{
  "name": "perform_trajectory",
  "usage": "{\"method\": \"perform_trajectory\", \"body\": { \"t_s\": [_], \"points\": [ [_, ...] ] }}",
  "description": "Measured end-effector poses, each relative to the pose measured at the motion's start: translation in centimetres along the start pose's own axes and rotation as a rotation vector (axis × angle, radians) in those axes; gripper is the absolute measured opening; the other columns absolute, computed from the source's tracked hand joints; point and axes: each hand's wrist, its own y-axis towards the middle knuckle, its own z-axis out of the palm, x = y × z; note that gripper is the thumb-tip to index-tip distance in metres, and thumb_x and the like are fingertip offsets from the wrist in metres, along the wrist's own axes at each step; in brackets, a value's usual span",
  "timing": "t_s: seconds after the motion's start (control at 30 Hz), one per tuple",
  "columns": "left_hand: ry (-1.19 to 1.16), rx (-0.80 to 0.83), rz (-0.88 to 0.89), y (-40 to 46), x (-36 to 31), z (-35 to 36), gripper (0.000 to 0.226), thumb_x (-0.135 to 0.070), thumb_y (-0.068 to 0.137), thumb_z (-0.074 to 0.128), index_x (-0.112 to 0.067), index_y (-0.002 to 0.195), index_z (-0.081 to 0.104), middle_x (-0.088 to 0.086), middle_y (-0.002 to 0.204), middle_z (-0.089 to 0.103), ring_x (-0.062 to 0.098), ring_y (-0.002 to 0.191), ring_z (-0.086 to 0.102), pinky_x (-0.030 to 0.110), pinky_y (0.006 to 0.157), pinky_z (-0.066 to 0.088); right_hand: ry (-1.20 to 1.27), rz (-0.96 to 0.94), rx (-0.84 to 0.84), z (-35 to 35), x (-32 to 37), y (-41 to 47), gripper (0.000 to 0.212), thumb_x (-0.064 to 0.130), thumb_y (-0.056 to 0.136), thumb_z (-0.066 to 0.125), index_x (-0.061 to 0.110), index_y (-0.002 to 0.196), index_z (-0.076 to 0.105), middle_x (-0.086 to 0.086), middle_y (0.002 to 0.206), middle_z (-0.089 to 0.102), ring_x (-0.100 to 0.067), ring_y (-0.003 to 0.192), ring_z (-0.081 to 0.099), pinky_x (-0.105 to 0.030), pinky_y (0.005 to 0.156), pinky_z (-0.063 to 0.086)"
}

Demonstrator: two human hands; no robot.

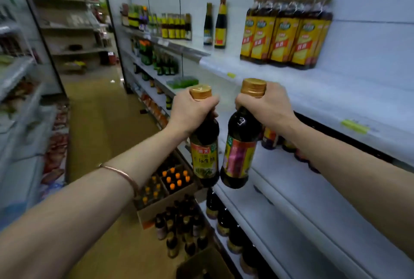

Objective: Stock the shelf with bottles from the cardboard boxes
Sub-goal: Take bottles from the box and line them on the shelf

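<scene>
While both forearms extend forward, the left hand grips the neck of a dark bottle, fingers curled below its gold cap — the right hand likewise grips a second bottle. Both bottles hang in the air beside the white shelf, above a cardboard box on the floor. Label text is blurred; the fingertips are hidden behind the necks.

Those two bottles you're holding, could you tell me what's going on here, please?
A person is stocking a store shelf. The left hand grips one dark bottle by the neck, and the right hand grips another dark bottle the same way, both held in front of the shelf. More bottles wait in a cardboard box on the floor below.
</scene>
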Motion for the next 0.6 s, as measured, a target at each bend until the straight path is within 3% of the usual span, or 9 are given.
{"method": "perform_trajectory", "body": {
  "t_s": [0.17,0.3,0.4,0.5,0.6],
  "points": [
    [0.000,0.057,0.088,3.3,-6.3,1.2,0.025,-0.010,0.082,0.069,-0.014,0.060,0.057,0.001,0.053,0.061,0.019,0.051,0.065,0.034,0.061,0.053,-0.033,-0.084,-0.034,-3.9,3.9,2.9,0.024,0.021,0.072,0.072,0.008,0.060,0.056,0.004,0.054,0.050,-0.006,0.048,0.043,-0.021,0.050,0.035],
    [-0.053,0.103,0.137,5.7,-10.3,2.8,0.022,-0.009,0.083,0.067,-0.012,0.062,0.059,0.004,0.056,0.061,0.019,0.051,0.064,0.038,0.063,0.055,-0.037,-0.107,-0.101,-7.3,5.9,5.6,0.036,0.032,0.064,0.067,-0.003,0.066,0.060,0.000,0.058,0.051,-0.013,0.055,0.045,-0.029,0.054,0.037],
    [-0.091,0.122,0.161,8.0,-12.9,4.7,0.020,-0.009,0.081,0.066,-0.011,0.062,0.060,0.001,0.054,0.061,0.020,0.050,0.063,0.040,0.063,0.056,-0.084,-0.086,-0.192,-10.8,7.4,7.7,0.027,0.030,0.069,0.069,0.012,0.055,0.056,0.005,0.054,0.049,-0.012,0.053,0.046,-0.026,0.049,0.038],
    [-0.106,0.154,0.198,10.3,-15.1,7.1,0.015,-0.013,0.078,0.067,-0.010,0.065,0.060,0.004,0.057,0.062,0.021,0.051,0.065,0.035,0.061,0.054,-0.123,-0.070,-0.284,-14.1,8.2,9.7,0.037,0.031,0.072,0.071,0.019,0.043,0.052,0.013,0.042,0.045,-0.007,0.049,0.044,-0.024,0.050,0.036],
    [-0.101,0.199,0.262,12.7,-16.5,9.9,0.014,-0.015,0.077,0.067,-0.008,0.066,0.061,0.006,0.059,0.062,0.022,0.052,0.065,0.038,0.064,0.054,-0.168,-0.076,-0.352,-16.9,8.0,11.5,0.032,0.031,0.070,0.071,0.020,0.050,0.048,0.007,0.051,0.042,-0.011,0.050,0.039,-0.023,0.048,0.034]
  ]
}}
